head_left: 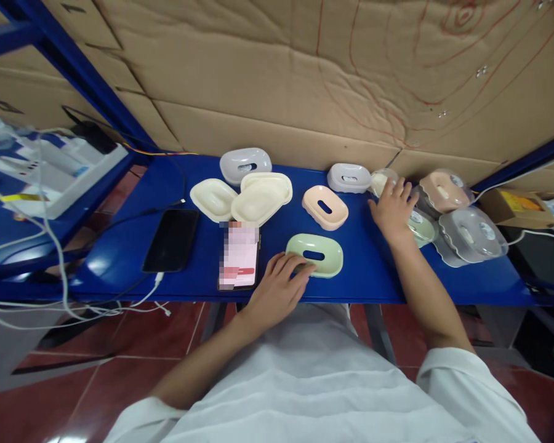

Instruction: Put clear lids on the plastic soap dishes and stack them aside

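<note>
My left hand [279, 288] holds the left end of a light green soap dish [330, 264], which has a dark oval slot and lies near the table's front edge. Fingers spread, my right hand [394, 209] is over the right side of the table. Under its fingertips is a cream soap dish [379, 183], partly hidden; whether they touch cannot be told. Beside that wrist lies another green soap dish [422, 229], partly covered. A peach soap dish [337, 215] and a grey soap dish [349, 178] sit between my hands, farther back.
Several cream trays [263, 206] overlap at the back left, before a grey-white dish [245, 165]. A lit phone [240, 258] and a dark phone [172, 240] lie left. Clear-covered dishes [473, 234] pile up right, near a small carton [517, 209]. Cardboard [258, 80] stands behind.
</note>
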A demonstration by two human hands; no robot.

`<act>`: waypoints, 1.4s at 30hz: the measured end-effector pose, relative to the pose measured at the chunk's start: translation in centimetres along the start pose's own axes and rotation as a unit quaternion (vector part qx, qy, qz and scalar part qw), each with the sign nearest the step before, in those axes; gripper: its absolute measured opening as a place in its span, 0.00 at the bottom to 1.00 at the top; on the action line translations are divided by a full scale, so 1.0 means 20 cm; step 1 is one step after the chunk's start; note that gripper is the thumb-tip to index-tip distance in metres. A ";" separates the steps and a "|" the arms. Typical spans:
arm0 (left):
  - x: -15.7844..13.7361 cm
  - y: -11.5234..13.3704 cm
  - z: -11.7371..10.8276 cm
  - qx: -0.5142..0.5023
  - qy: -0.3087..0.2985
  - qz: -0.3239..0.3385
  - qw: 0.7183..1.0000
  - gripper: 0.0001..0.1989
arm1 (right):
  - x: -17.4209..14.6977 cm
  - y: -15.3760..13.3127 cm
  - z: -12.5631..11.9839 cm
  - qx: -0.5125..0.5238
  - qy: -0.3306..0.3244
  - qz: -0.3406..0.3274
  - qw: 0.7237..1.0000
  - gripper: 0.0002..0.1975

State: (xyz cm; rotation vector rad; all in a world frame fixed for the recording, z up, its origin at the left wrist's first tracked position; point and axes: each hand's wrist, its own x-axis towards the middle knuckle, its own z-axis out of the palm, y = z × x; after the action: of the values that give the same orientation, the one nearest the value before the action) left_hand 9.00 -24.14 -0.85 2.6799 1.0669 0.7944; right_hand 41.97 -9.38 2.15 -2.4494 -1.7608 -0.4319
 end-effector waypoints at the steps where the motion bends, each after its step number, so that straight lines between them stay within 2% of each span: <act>1: 0.00 0.00 0.00 0.001 0.000 0.000 1.000 0.16 | 0.03 0.02 0.01 -0.002 -0.017 0.023 1.000 0.40; 4: 0.00 0.00 0.00 0.000 0.004 0.001 1.000 0.16 | 0.11 0.08 -0.01 0.025 -0.045 0.053 0.997 0.40; 7: -0.01 -0.01 0.01 -0.006 0.023 0.009 1.000 0.16 | 0.11 0.15 -0.08 0.076 -0.001 0.023 0.997 0.33; 10: -0.01 -0.01 0.02 -0.012 0.039 0.012 0.999 0.14 | -0.04 0.21 -0.15 0.154 0.058 -0.075 0.984 0.32; 13: -0.01 0.00 0.02 -0.015 0.041 0.011 0.999 0.10 | -0.29 0.22 -0.16 0.208 0.076 -0.155 0.963 0.33; 17: -0.01 0.01 0.01 -0.011 0.041 0.003 0.999 0.08 | -0.57 0.19 -0.08 0.206 0.045 -0.162 0.964 0.33; 21: -0.01 0.01 0.01 -0.009 0.047 -0.001 0.999 0.07 | -0.58 0.13 -0.08 0.182 0.039 -0.179 0.966 0.31; 24: -0.01 0.01 0.00 -0.009 0.046 0.005 0.999 0.07 | -0.49 0.01 -0.18 0.204 0.050 -0.253 0.944 0.26; 28: -0.01 0.01 0.01 0.001 0.032 0.012 0.999 0.09 | -0.31 -0.30 -0.26 0.228 0.019 -0.449 0.863 0.24; 32: -0.02 0.01 0.01 0.005 0.028 0.013 1.000 0.09 | -0.10 -0.70 -0.21 0.201 0.020 -0.567 0.799 0.25; 35: -0.01 0.00 0.01 0.000 0.029 0.020 0.999 0.10 | -0.02 -0.86 -0.18 0.179 0.007 -0.610 0.772 0.17; 36: -0.01 0.00 0.01 -0.001 0.031 0.023 0.999 0.10 | -0.02 -0.85 -0.18 0.183 0.007 -0.607 0.773 0.15; 38: -0.02 0.00 0.00 0.000 0.038 0.034 0.999 0.10 | -0.07 -0.76 -0.22 0.216 0.027 -0.580 0.785 0.14; 40: -0.03 0.00 -0.01 -0.001 0.065 0.052 0.997 0.09 | -0.16 -0.57 -0.27 0.267 0.064 -0.540 0.796 0.13; 42: -0.05 0.01 -0.03 -0.017 0.120 0.082 0.989 0.09 | -0.30 -0.34 -0.32 0.304 0.089 -0.498 0.807 0.12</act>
State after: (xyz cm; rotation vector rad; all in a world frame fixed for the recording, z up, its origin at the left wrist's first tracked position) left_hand 8.24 -24.94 -0.64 2.7210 0.8760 1.1778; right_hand 32.74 -14.19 6.05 -0.9035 -2.4457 -0.0923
